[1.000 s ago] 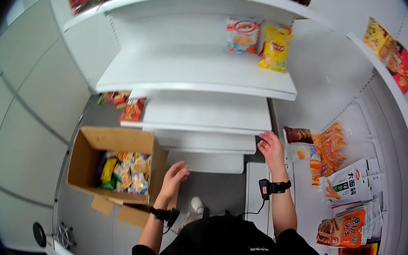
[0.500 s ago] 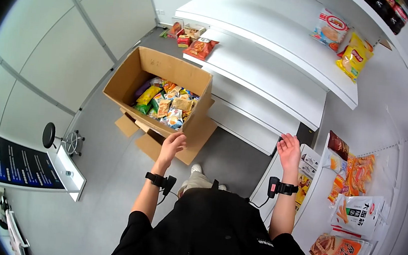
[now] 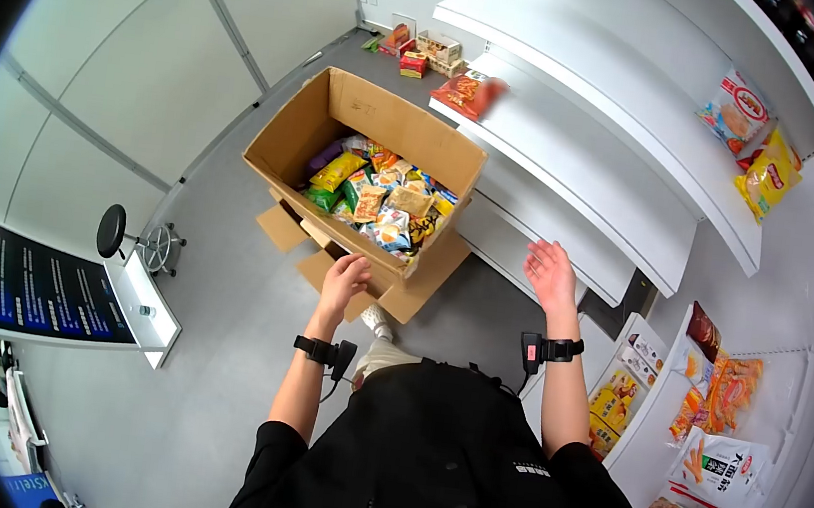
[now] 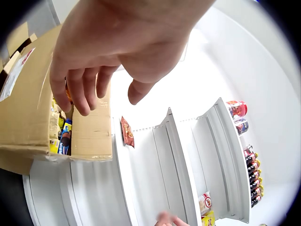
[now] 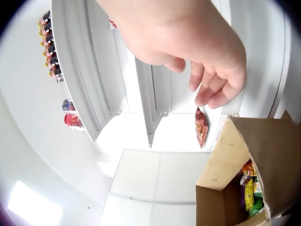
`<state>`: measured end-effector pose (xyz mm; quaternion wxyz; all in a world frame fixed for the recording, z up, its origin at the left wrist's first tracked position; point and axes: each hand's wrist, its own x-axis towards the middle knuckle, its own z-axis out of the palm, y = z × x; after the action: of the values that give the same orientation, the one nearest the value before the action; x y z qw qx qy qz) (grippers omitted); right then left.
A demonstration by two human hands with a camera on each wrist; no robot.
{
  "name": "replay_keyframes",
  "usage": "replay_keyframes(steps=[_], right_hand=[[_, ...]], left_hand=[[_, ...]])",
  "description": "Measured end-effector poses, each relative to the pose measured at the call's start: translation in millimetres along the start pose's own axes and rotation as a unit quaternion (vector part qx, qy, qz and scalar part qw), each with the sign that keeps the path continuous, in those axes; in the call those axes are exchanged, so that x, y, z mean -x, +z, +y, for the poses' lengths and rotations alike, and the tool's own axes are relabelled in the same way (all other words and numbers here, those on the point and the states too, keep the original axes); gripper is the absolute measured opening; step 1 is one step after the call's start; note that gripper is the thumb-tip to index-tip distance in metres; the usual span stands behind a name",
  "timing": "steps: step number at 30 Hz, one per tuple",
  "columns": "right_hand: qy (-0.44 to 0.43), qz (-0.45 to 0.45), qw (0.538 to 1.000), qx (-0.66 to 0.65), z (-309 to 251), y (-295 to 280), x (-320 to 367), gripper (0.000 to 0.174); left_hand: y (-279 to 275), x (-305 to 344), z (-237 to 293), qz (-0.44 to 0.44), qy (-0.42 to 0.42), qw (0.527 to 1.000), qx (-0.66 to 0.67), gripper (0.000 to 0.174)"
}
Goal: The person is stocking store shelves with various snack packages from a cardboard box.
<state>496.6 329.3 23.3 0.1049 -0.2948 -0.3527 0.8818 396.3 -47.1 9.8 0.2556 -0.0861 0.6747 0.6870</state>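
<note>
My left hand [image 3: 345,280] hovers by the near side of a large cardboard box [image 3: 396,130], fingers loosely bent and holding nothing. Inside the box lies a heap of snack bags [image 3: 370,202] in yellow, green, white and orange. To the right of the box, my right hand [image 3: 552,271] is held out in front of the lower shelves, its fingers relaxed with nothing in them. In the left wrist view the left hand [image 4: 117,52] hangs over the box opening. A red snack bag [image 3: 467,93] lies at the left end of a white shelf [image 3: 579,153] behind the box.
On the upper shelf stand a white-and-red chip bag [image 3: 736,112] and a yellow chip bag [image 3: 767,181]. Packaged snacks [image 3: 719,465] fill a rack at the right. Small boxes [image 3: 438,49] sit on the floor behind the cardboard box. A black stool [image 3: 112,231] stands at the left.
The head view has turned left and down, so the box and shelves now appear farther right and the box higher. Both hands stay empty, in front of the body.
</note>
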Motion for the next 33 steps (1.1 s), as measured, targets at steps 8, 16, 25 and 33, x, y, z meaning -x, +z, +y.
replay_keyframes(steps=[8,16,25,33], right_hand=[[0.044,0.032,0.994,0.092,70.5,97.5,-99.2,0.038],[0.226,0.224,0.937,0.143,112.2,154.2,-196.2,0.095],[0.283,0.228,0.921,0.137,150.2,150.7,-276.0,0.051],[0.209,0.221,0.894,0.328,177.6,83.6,-312.1,0.032]], left_hand=[[-75.5,-103.3,40.4,-0.014,-0.028,0.999,0.012,0.039],[-111.5,-200.6,63.1,-0.054,-0.130,0.987,0.076,0.043],[-98.8,-316.2,50.5,-0.002,-0.239,0.935,0.263,0.053],[-100.3,-415.8,9.6,0.182,-0.309,0.887,0.290,0.066]])
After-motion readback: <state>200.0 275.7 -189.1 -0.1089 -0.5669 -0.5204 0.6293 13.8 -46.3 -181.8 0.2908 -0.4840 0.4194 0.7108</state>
